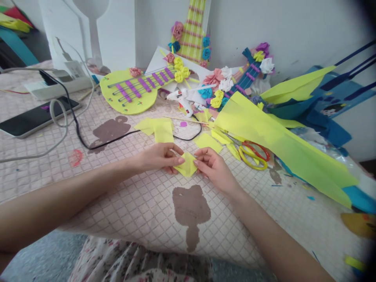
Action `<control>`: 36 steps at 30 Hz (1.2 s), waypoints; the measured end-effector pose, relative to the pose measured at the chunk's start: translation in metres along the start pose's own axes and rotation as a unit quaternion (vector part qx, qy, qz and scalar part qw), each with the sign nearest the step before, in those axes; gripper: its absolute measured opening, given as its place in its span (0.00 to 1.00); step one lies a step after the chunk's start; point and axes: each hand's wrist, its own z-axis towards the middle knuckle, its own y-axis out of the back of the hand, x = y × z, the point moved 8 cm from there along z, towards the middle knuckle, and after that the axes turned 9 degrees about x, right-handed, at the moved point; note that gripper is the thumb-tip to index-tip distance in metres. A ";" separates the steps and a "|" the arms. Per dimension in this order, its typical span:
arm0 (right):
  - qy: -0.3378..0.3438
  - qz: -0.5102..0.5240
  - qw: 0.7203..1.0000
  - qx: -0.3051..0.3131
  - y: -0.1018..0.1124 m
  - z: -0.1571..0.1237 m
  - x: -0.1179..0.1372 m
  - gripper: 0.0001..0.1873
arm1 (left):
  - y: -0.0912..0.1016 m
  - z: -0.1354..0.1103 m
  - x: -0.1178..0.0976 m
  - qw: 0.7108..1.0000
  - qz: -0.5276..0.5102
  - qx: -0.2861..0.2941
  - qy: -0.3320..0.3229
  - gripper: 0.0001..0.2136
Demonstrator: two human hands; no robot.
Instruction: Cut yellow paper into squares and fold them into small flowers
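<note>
Between my two hands is a small folded piece of yellow crepe paper (187, 166), held just above the table. My left hand (166, 157) pinches its left side between thumb and fingers. At its right edge, my right hand (212, 166) has thumb and fingertips closed on the paper. Several cut yellow paper squares (163, 131) lie just beyond my left hand, and another yellow square (208, 142) lies behind my right hand. Scissors with red and yellow handles (255, 155) rest to the right, among yellow scraps.
A white glue gun (182, 100) lies behind the squares, its black cable crossing the table. Flower-trimmed paper guitars (132, 92) stand and lie at the back. A large yellow crepe sheet (282, 145) spreads right. A phone (38, 115) and white power strip (60, 86) are left.
</note>
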 end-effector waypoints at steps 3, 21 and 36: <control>-0.001 0.003 1.000 -0.008 0.001 -0.001 -0.001 0.13 | 0.001 0.001 0.000 1.000 -0.006 -0.010 -0.006 0.15; 0.091 -0.268 0.959 -0.014 0.004 -0.009 0.023 0.12 | 0.006 0.000 0.003 0.999 -0.020 -0.032 0.008 0.13; 0.167 -0.509 0.840 0.083 -0.024 -0.014 0.023 0.07 | -0.013 -0.027 -0.044 0.867 0.441 -0.129 -0.195 0.10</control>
